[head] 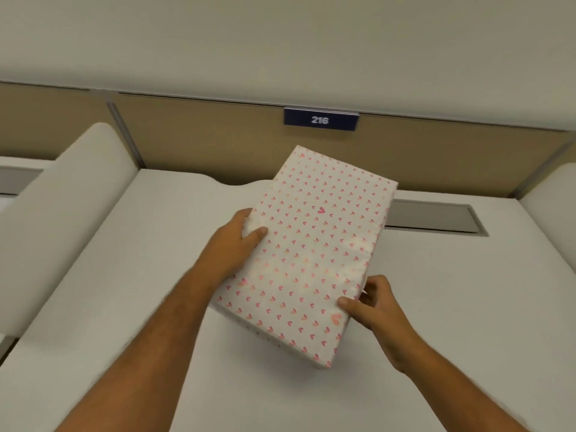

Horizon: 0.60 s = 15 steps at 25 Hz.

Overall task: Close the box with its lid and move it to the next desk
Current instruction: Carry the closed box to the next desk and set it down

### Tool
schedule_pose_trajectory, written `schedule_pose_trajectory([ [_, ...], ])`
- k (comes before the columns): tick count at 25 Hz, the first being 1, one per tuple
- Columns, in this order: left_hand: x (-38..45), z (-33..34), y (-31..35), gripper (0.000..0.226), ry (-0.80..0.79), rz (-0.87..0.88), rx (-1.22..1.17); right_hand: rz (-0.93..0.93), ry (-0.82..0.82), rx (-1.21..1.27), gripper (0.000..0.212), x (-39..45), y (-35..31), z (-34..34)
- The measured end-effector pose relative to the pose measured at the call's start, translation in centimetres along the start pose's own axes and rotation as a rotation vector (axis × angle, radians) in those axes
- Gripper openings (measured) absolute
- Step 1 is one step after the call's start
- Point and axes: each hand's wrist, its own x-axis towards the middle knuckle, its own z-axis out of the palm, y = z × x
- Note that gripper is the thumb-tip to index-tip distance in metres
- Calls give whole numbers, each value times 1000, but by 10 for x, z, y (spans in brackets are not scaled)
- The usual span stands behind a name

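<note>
A white box (311, 251) printed with small pink hearts is in the middle of the view, its lid on top and closed. It is turned at an angle, its far end pointing toward the back right. My left hand (232, 241) grips its left long side, thumb on the lid. My right hand (374, 304) grips the near right corner, thumb on the lid. Whether the box rests on the white desk (156, 275) or is held just above it, I cannot tell.
A tan partition (202, 145) runs along the back with a blue sign reading 216 (320, 120). A grey cable slot (436, 218) lies in the desk behind the box. White side dividers (56, 213) rise at the left and the far right (548, 207).
</note>
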Motion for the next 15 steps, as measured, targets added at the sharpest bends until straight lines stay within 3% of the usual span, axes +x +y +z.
schedule_pose_trajectory([
  [7,45,-129,-93,58,266,-93,47,-72,-250,-17,67,106,-52,139],
  [11,67,-172,-149,63,270,-226,144,-39,-313,-65,61,139,-67,209],
  [15,73,-177,-178,72,230,-344,186,-58,-296,-149,63,151,-81,236],
])
